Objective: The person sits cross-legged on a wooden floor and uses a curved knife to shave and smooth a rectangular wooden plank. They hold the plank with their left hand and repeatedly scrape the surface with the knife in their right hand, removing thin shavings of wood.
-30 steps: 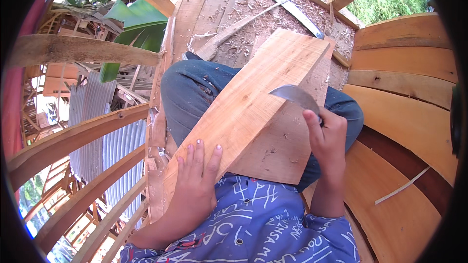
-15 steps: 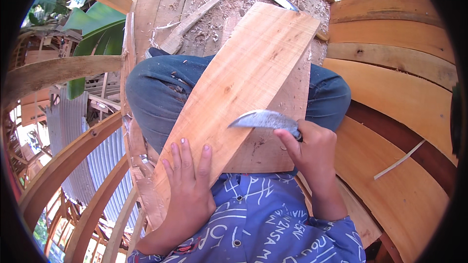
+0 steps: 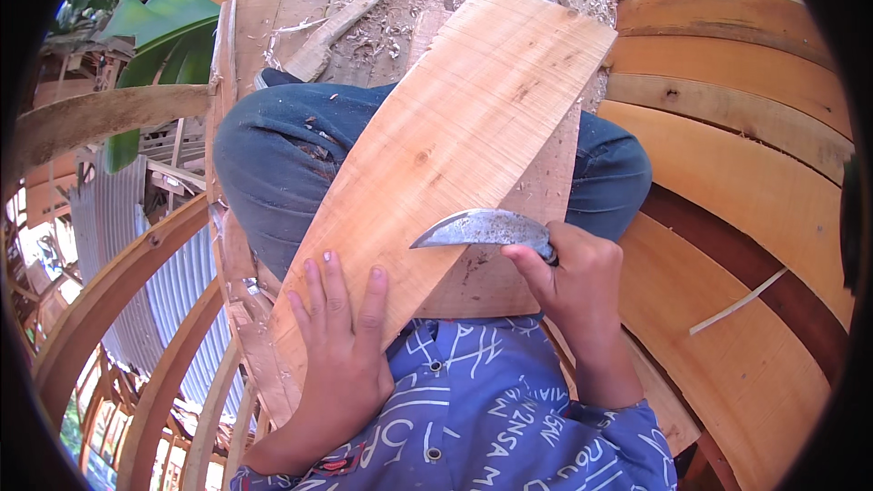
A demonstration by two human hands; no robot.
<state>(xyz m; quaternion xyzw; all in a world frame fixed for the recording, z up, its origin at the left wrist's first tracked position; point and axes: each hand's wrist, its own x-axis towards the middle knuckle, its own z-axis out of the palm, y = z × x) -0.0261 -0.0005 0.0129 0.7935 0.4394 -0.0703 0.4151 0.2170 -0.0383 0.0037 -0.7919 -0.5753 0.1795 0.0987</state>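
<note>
A long pale wooden plank (image 3: pixel 455 136) lies slanted across my lap, over my blue jeans (image 3: pixel 273 164). My left hand (image 3: pixel 341 345) presses flat on its near end, fingers spread. In my right hand (image 3: pixel 573 282) is a curved metal blade (image 3: pixel 477 229), gripped by its handle, with the tip pointing left and resting against the plank's right edge. A second, smaller board (image 3: pixel 509 264) lies under the plank below the blade.
I sit inside a wooden boat hull, with curved planks (image 3: pixel 737 182) at the right and ribs (image 3: pixel 118 282) at the left. Sawdust and loose wood strips (image 3: pixel 364 9) cover the boards ahead. Corrugated metal sheets (image 3: pixel 173 291) and green leaves (image 3: pixel 155 36) show beyond the ribs.
My right hand has brought the blade from upright beside the plank down to lie across its edge, pointing left. The left hand has stayed pressed on the plank.
</note>
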